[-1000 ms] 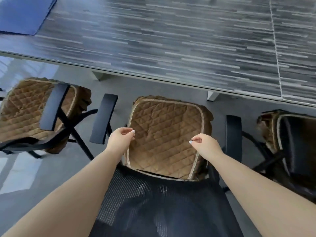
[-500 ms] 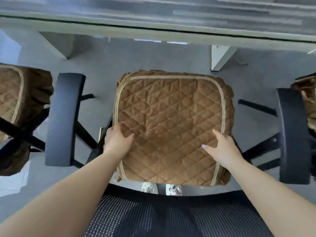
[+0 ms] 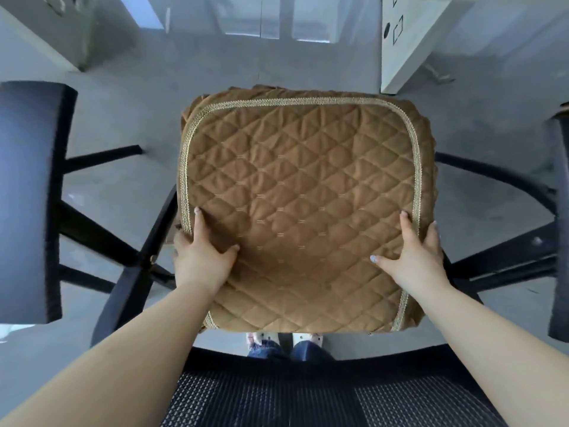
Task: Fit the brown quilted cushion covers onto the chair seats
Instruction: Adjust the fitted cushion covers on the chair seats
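A brown quilted cushion cover [image 3: 301,186] with pale braided trim lies over the chair seat in the middle of the view, seen from straight above. My left hand [image 3: 201,257] rests on its near left edge, fingers spread flat along the trim and thumb on the quilted top. At the near right edge, my right hand [image 3: 414,254] lies the same way, fingers curling over the side. Both hands press on the cover; whether they pinch the fabric is hard to tell. The seat itself is hidden under the cover.
A black armrest [image 3: 29,198] stands at the left and another [image 3: 560,229] at the right. The black mesh backrest [image 3: 326,396] fills the bottom. White table legs [image 3: 406,41] and grey floor lie beyond. My feet [image 3: 286,342] show under the seat.
My head has tilted down and closer, so the table and neighbouring chairs left the view. Both hands slid outward to the cover's near side edges and flattened on it.
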Available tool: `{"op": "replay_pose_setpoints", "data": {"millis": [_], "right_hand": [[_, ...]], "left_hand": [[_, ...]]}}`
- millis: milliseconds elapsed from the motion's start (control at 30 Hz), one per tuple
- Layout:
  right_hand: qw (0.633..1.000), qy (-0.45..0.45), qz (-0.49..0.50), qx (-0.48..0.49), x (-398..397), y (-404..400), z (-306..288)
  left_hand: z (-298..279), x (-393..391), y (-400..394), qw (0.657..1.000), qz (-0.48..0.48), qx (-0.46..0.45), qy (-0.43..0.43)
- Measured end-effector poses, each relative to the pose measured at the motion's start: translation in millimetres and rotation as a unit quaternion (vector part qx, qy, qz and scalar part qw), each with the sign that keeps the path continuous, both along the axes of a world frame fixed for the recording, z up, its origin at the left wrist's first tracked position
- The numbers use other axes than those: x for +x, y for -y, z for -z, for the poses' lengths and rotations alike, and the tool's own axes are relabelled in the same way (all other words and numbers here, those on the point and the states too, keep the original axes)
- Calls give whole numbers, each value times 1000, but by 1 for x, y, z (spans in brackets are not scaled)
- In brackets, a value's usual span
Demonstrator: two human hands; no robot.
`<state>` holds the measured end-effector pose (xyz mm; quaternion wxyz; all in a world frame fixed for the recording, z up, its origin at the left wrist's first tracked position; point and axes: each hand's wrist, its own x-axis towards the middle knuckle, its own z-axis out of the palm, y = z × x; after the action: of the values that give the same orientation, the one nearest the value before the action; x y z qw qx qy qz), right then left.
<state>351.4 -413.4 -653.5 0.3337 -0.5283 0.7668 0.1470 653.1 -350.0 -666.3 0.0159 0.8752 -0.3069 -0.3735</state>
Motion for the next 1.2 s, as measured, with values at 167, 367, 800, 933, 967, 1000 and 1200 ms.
{"op": "replay_pose_setpoints", "data": {"millis": [167, 367, 800, 933, 967, 1000, 1200], "right_hand": [[1000, -8, -13, 1, -2, -6, 1], [1000, -9, -2, 3, 3, -14, 0], [998, 50, 24, -10, 22, -11, -21], [983, 180, 1, 30, 51, -9, -50], [978, 207, -10, 28, 63, -9, -65], [973, 228, -22, 22, 73, -8, -75], [943, 305, -133, -24, 142, -15, -167]], "left_hand": [[0, -4, -1, 1000, 9, -12, 2], [3, -10, 2, 999, 33, -11, 12], [-31, -20, 2, 999, -5, -8, -51], [-74, -32, -1, 988, 2, -68, -140], [-91, -31, -3, 983, -15, -84, -161], [-102, -32, -3, 979, -28, -96, -178], [-201, -16, -31, 958, -104, -165, -210]]}}
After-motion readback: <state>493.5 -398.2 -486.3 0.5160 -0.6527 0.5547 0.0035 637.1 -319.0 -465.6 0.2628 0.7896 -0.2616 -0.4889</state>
